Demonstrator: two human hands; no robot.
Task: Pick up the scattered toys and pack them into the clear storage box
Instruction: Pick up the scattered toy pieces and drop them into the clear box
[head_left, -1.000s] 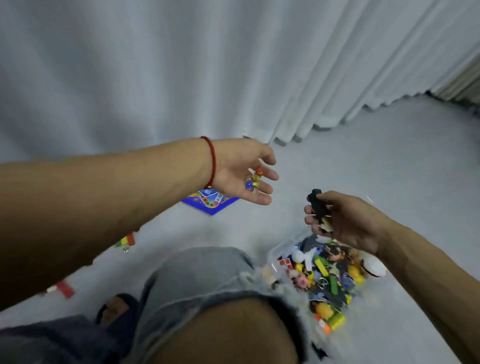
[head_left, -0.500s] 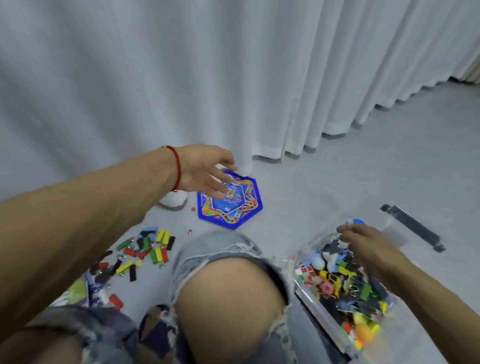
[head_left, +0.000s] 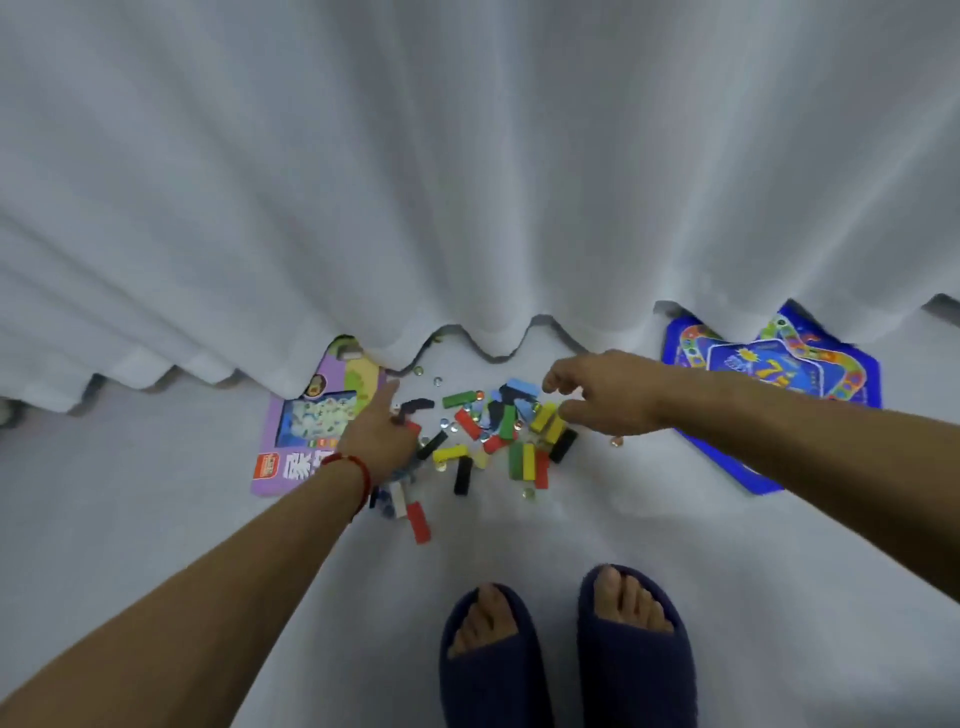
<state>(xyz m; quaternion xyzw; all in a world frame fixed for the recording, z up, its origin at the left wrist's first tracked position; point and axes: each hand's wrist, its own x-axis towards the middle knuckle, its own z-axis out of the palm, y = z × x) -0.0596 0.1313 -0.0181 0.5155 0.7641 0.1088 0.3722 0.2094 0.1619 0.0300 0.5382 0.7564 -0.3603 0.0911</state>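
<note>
Lining pale floor (head_left: 675, 545): white curtain (head_left: 467, 182)

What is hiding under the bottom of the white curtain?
The white curtain covers the top edge of the purple toy pack and the far corner of the blue game board. A marble peeks out at its hem. Anything further behind is hidden.

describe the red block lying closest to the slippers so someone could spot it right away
Start at the white curtain and drop to the pile of coloured blocks on the floor below its hem. The red block lies at the pile's near-left edge, just below the left hand, alone and nearest the slippers.
</note>
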